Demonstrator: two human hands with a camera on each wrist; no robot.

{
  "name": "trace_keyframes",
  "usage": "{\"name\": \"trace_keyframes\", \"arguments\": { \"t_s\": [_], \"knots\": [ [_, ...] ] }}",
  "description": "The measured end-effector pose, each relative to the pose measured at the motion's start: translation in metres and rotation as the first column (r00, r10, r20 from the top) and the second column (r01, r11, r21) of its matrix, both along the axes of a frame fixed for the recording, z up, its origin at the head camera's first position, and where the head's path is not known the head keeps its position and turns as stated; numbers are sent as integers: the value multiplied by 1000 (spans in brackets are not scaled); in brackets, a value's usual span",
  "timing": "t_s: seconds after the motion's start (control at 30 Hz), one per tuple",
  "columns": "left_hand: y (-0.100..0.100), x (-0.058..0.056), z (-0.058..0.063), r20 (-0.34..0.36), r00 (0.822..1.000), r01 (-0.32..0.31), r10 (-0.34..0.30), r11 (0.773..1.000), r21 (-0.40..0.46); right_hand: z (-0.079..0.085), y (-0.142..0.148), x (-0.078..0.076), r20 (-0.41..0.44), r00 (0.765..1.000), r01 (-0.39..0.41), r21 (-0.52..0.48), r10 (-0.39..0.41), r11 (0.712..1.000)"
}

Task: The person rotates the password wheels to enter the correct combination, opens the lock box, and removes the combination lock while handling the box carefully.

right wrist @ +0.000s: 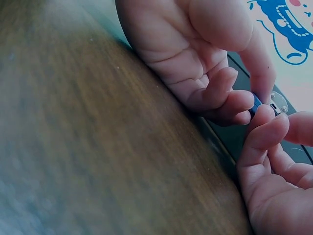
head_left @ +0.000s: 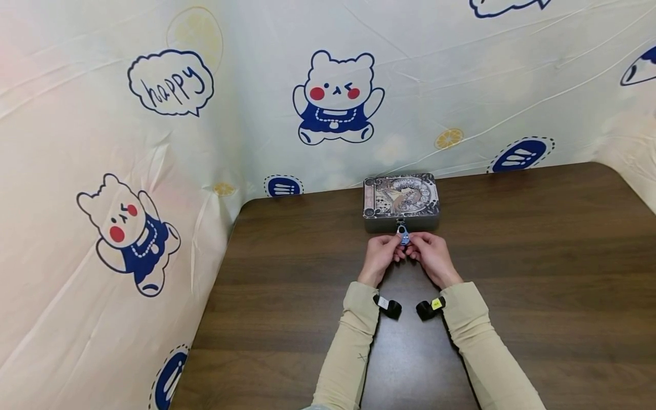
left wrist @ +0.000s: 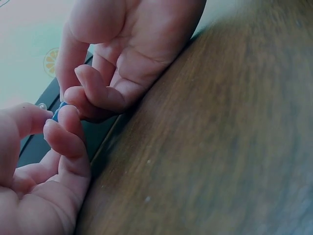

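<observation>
Brown table (head_left: 287, 273), tin (head_left: 401, 196), hands (head_left: 378, 254) pinching blue padlock (head_left: 404, 235)

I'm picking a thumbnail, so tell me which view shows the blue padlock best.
The head view: the blue padlock shows its front between the thumbs. Both wrist views catch mainly a blue edge among fingers.

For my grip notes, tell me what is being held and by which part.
The small blue padlock, at the front of the box; the left hand and right hand pinch its body from opposite sides.
</observation>
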State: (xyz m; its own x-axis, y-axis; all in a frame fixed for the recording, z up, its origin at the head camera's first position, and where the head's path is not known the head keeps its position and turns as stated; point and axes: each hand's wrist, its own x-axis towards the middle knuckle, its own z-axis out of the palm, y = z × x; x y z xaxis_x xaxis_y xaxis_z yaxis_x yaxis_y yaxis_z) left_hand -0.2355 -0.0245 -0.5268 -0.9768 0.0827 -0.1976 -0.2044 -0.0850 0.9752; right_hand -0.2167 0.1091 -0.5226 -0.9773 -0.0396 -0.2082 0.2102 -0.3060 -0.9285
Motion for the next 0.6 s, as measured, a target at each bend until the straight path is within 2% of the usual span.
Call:
{"name": "trace_keyframes", "arguments": {
  "t_s": [0.3, 0.6],
  "knots": [
    [1, -1, -2, -1, 1000, 1, -1, 1000, 6, 1, 0, 0, 4, 1000, 3, 3, -3, 1000],
    [-2, 0, -3, 29, 999, -15, 14, 998, 65, 2, 1, 1, 6, 1000, -1, -3, 1, 1000]
  ]
}}
